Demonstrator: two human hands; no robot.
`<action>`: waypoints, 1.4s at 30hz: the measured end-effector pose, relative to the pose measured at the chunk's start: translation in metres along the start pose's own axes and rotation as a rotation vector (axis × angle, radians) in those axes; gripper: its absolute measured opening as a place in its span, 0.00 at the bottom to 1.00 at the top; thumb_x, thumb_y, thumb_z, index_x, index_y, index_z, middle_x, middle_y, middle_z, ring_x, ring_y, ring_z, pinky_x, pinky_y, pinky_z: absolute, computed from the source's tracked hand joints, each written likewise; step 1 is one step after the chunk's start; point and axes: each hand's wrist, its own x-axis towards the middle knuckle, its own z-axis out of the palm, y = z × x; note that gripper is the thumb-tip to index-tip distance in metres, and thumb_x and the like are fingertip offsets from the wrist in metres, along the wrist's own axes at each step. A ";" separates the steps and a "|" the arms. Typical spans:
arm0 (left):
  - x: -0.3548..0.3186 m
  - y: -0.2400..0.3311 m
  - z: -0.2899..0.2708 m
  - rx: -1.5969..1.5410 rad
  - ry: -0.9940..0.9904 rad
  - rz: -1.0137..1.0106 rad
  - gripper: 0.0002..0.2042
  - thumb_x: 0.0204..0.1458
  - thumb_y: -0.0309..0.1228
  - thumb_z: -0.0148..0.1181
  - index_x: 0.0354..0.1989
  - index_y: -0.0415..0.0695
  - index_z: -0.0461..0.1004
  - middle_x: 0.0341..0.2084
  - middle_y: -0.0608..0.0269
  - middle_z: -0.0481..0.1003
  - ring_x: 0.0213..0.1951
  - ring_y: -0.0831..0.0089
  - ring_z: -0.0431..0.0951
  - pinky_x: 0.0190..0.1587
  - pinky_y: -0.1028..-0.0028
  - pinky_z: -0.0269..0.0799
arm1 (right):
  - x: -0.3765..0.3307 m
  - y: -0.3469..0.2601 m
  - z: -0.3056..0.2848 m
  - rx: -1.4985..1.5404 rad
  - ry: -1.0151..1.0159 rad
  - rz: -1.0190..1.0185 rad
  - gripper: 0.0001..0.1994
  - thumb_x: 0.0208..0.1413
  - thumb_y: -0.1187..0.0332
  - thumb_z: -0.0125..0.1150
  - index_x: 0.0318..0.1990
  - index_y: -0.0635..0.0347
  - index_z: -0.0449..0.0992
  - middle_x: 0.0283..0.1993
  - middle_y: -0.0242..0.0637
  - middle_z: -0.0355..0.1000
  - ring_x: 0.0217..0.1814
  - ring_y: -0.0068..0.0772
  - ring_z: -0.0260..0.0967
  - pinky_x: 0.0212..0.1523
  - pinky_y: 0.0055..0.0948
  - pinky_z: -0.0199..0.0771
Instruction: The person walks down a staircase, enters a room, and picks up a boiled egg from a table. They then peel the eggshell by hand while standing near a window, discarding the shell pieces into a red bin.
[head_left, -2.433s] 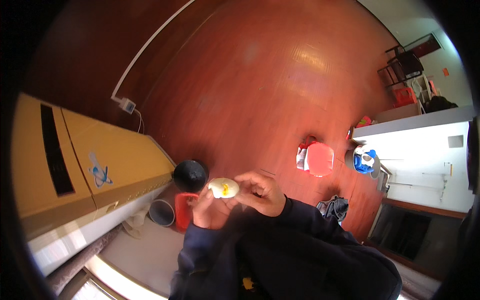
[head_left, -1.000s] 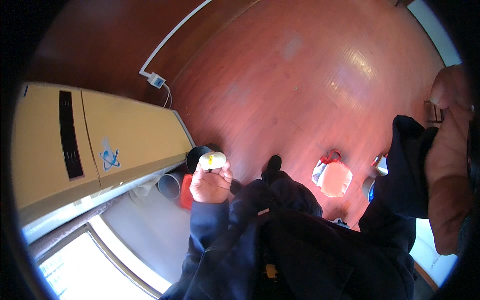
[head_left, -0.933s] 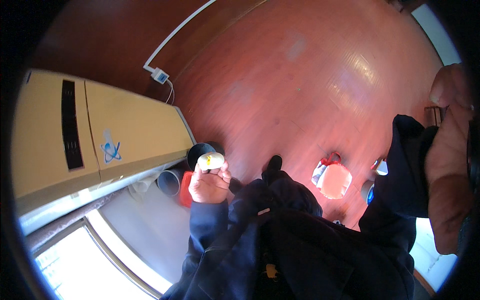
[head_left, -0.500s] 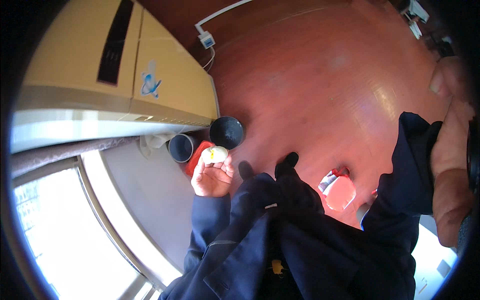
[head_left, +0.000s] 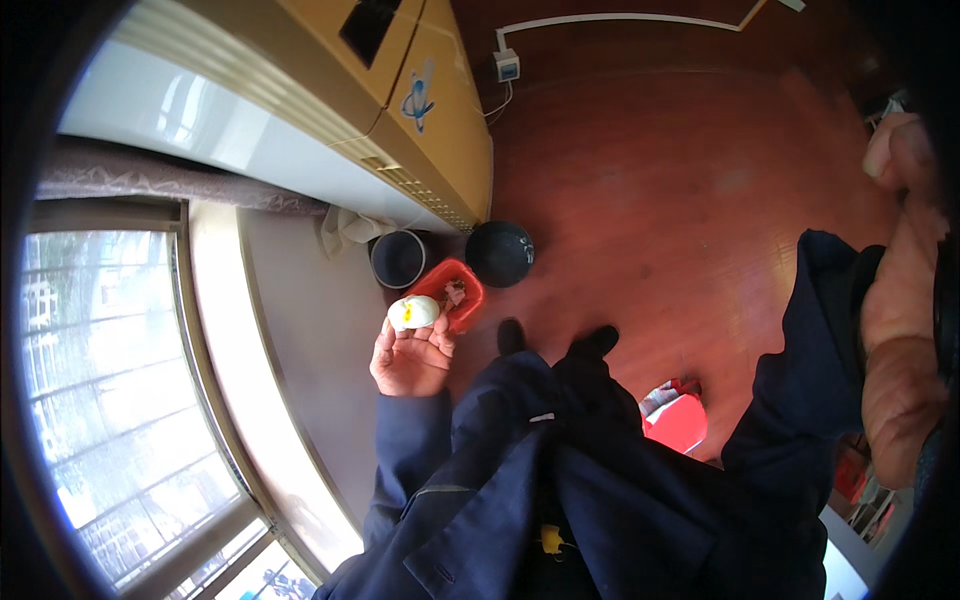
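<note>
A peeled boiled egg (head_left: 416, 312), white with yellow yolk showing on one side, is held up in the fingertips of my left hand (head_left: 411, 366). That hand is closed round the egg's lower edge, palm toward me. Behind the egg, lower down, a red plastic basin (head_left: 469, 318) has some pinkish and brown scraps in it. My right hand (head_left: 897, 200) is raised close to the camera at the far right. Only part of its fingers shows, cut off by the dark rim, so whether it holds anything is hidden.
Behind the basin stand a grey bin (head_left: 398, 258) and a black bucket (head_left: 500, 254), beside a yellow cabinet-like appliance (head_left: 445, 130). A window (head_left: 110, 400) lies at left. A red stool-like thing (head_left: 678, 422) stands on the reddish floor (head_left: 650, 220) near my feet.
My view has turned, so the appliance, bins and basin sit farther right, and more of the basin shows. My left hand still holds the egg, slightly left in view. My right hand has hardly moved.
</note>
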 end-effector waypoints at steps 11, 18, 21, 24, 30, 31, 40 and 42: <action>-0.022 0.032 -0.026 -0.070 0.027 0.096 0.22 0.56 0.41 0.55 0.54 0.41 0.69 0.48 0.48 0.74 0.46 0.55 0.77 0.46 0.64 0.74 | 0.016 -0.005 0.048 0.070 -0.030 -0.045 0.24 0.59 0.64 0.54 0.59 0.70 0.61 0.48 0.50 0.69 0.40 0.33 0.71 0.39 0.30 0.72; -0.031 0.046 -0.038 -0.099 0.002 0.107 0.22 0.55 0.41 0.57 0.55 0.42 0.68 0.49 0.46 0.74 0.47 0.55 0.77 0.47 0.63 0.73 | 0.021 -0.016 0.064 0.080 -0.048 -0.063 0.25 0.59 0.63 0.54 0.59 0.71 0.61 0.48 0.51 0.69 0.40 0.34 0.71 0.39 0.30 0.72; -0.032 0.048 -0.042 -0.114 0.022 0.115 0.23 0.55 0.41 0.57 0.55 0.42 0.68 0.49 0.47 0.74 0.47 0.55 0.77 0.48 0.62 0.73 | 0.020 -0.021 0.069 0.093 -0.062 -0.064 0.25 0.59 0.63 0.54 0.59 0.71 0.61 0.48 0.51 0.69 0.40 0.34 0.72 0.38 0.30 0.72; -0.033 0.050 -0.044 -0.110 -0.028 0.104 0.23 0.55 0.41 0.57 0.55 0.42 0.68 0.49 0.47 0.74 0.48 0.54 0.77 0.48 0.62 0.73 | 0.021 -0.023 0.072 0.097 -0.061 -0.064 0.25 0.59 0.63 0.54 0.59 0.71 0.61 0.49 0.51 0.69 0.40 0.34 0.72 0.38 0.30 0.72; -0.035 0.049 -0.043 -0.101 -0.002 0.097 0.23 0.56 0.42 0.56 0.55 0.41 0.68 0.49 0.47 0.74 0.48 0.55 0.76 0.47 0.63 0.73 | 0.020 -0.033 0.070 0.078 -0.062 -0.058 0.25 0.59 0.63 0.54 0.59 0.71 0.61 0.49 0.52 0.69 0.40 0.34 0.72 0.38 0.31 0.72; -0.036 0.048 -0.043 -0.096 -0.031 0.087 0.23 0.56 0.42 0.56 0.55 0.41 0.68 0.49 0.47 0.74 0.48 0.55 0.76 0.47 0.63 0.73 | 0.019 -0.034 0.070 0.079 -0.065 -0.051 0.25 0.59 0.63 0.54 0.59 0.71 0.61 0.49 0.52 0.69 0.40 0.34 0.72 0.38 0.31 0.72; -0.035 0.044 -0.034 -0.058 -0.086 0.046 0.23 0.56 0.42 0.56 0.56 0.41 0.68 0.49 0.49 0.74 0.48 0.56 0.76 0.46 0.65 0.73 | 0.013 -0.045 0.069 0.076 -0.082 0.014 0.26 0.59 0.62 0.54 0.59 0.72 0.61 0.50 0.54 0.69 0.40 0.35 0.72 0.38 0.31 0.72; -0.036 0.044 -0.033 -0.056 -0.062 0.046 0.23 0.56 0.42 0.56 0.56 0.41 0.68 0.49 0.49 0.74 0.48 0.56 0.76 0.47 0.65 0.73 | 0.007 -0.047 0.073 0.076 -0.093 0.073 0.26 0.59 0.62 0.54 0.59 0.72 0.61 0.50 0.54 0.69 0.40 0.35 0.72 0.38 0.31 0.72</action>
